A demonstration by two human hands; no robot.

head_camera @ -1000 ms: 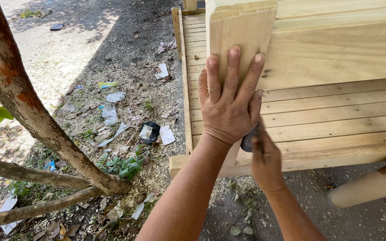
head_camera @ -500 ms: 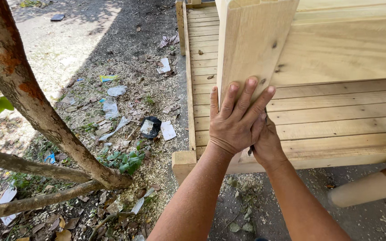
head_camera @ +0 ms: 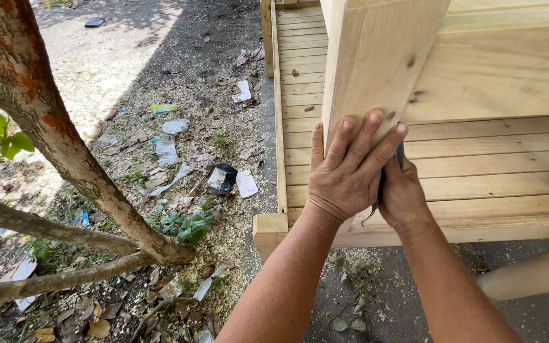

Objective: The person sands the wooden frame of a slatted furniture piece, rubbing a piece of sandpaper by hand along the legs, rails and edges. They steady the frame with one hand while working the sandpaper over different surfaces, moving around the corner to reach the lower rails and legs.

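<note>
A pale upright wooden board [head_camera: 376, 63] stood against the slatted timber frame [head_camera: 478, 165], its lower end under the left hand [head_camera: 347, 174] — fingers spread flat, palm pressed to the wood, gripping nothing. Just behind, the right hand [head_camera: 403, 194] had its grip closed around a dark tool [head_camera: 379, 194], mostly hidden. Sawdust lay on the ground below — litter, leaves and a slanting tree trunk [head_camera: 52, 127] to the left.

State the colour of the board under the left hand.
Pale yellowish wood with dark knots: the board in the head view.
</note>
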